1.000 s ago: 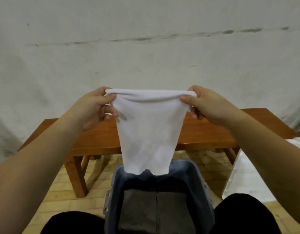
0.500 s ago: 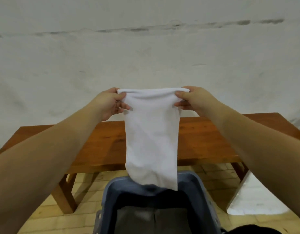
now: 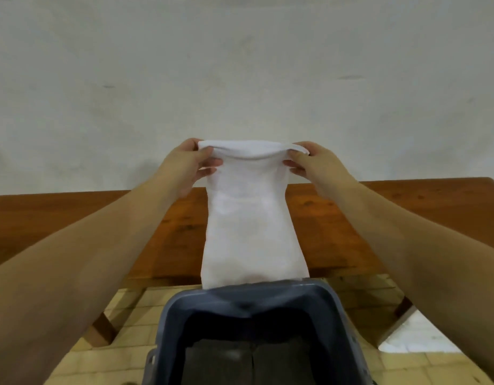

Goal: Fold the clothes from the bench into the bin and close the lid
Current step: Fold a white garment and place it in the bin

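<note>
A white cloth (image 3: 251,223), folded into a long panel, hangs in front of me over the wooden bench (image 3: 379,218). My left hand (image 3: 188,165) pinches its top left corner and my right hand (image 3: 315,165) pinches its top right corner. The cloth's lower edge reaches the far rim of the open grey-blue bin (image 3: 348,323), which stands on the floor just before the bench. Grey folded fabric (image 3: 226,362) lies inside the bin.
A pale wall rises behind the bench. A white flat object (image 3: 415,337) rests on the tiled floor at the right, beside the bin and under the bench's right leg (image 3: 402,309). The bench's left leg (image 3: 101,329) stands left of the bin.
My hands have moved forward and closer together with the cloth, so it hangs narrower. Its lower edge now sits at the bin's far rim, and the view has shifted forward.
</note>
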Available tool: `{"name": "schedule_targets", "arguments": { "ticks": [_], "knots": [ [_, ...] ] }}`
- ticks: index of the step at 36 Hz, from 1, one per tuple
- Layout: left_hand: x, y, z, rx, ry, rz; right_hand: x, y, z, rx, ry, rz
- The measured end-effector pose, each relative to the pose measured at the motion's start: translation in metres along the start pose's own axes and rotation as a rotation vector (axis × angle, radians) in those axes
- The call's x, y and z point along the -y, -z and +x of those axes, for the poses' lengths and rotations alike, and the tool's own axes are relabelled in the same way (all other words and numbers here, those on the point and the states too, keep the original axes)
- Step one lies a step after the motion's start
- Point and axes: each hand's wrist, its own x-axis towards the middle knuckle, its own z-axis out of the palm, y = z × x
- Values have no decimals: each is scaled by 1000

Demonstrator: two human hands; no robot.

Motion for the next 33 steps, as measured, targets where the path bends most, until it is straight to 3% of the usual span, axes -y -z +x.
{"name": "schedule_targets", "arguments": {
  "ticks": [4, 7, 11, 14, 16, 18, 21, 24, 28, 33],
  "knots": [
    [18, 6, -56, 38, 23, 181, -19, 2, -55, 53, -34, -208],
    [38, 11, -98, 57, 10, 490, -37, 2, -94, 96, -59, -372],
    [76, 15, -131, 136, 21, 721, -76, -1, -125, 258, -37, -627],
    [114, 16, -146, 52, 55, 836, -102, -5, -142, 349, -47, -684],
    [128, 13, -156, -116, 95, 767, -109, -9, -151, 220, -61, -583],
    [137, 7, -164, -302, 206, 538, -109, -14, -157, -17, -132, -428],
    [144, -3, -170, -448, 433, 147, -105, -21, -159, -210, -441, -200],
    [150, -12, -168, -357, 637, -40, -111, -31, -156, -219, -738, 119],
    [154, -14, -154, -234, 719, -127, -111, -44, -150, -227, -864, 540],
    [163, -10, -147, -240, 696, -77, -124, -56, -145, -281, -906, 571]
  ]
}}
